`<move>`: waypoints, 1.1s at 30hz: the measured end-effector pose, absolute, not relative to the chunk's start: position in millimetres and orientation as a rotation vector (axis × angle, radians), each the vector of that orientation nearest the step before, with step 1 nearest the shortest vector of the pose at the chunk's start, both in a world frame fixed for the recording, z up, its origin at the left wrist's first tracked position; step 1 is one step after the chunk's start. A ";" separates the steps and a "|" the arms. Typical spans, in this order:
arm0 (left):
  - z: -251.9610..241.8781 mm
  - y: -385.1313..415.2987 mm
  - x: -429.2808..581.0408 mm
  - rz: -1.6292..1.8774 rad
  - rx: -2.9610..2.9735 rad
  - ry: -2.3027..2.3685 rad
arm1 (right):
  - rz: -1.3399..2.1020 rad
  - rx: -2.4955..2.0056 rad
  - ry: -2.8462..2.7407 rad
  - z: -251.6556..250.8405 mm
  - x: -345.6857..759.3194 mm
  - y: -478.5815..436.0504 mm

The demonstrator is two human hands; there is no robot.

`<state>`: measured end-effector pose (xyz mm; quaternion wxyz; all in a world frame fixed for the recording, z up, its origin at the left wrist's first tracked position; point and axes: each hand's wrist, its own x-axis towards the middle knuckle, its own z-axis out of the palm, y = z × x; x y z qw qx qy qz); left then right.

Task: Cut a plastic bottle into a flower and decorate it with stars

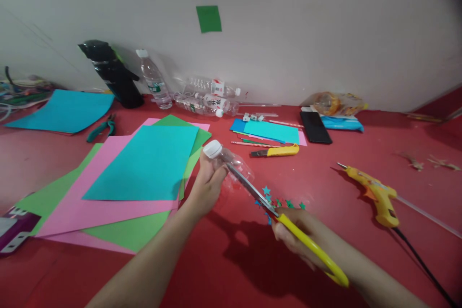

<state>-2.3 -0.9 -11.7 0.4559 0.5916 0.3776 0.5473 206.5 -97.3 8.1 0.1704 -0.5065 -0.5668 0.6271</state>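
Note:
My left hand grips a clear plastic bottle piece near its neck, with a white cap still on it. Held in my right hand is a pair of scissors with long yellow handles. Its blades point up and left and reach the bottle beside my left fingers; whether they bite into the plastic I cannot tell. Below and behind the blades, small coloured paper stars lie scattered on the red table. My right fingers are partly hidden by the yellow handle.
Coloured paper sheets lie left, with pliers behind. Ahead are a yellow utility knife, paper strips and a black phone. Bottles and a black flask line the wall. A corded glue gun lies right.

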 end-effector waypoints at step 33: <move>-5.9 -5.0 0.6 1.240 1.586 0.896 | 1.767 -1.485 -1.663 11.2 211.4 -95.7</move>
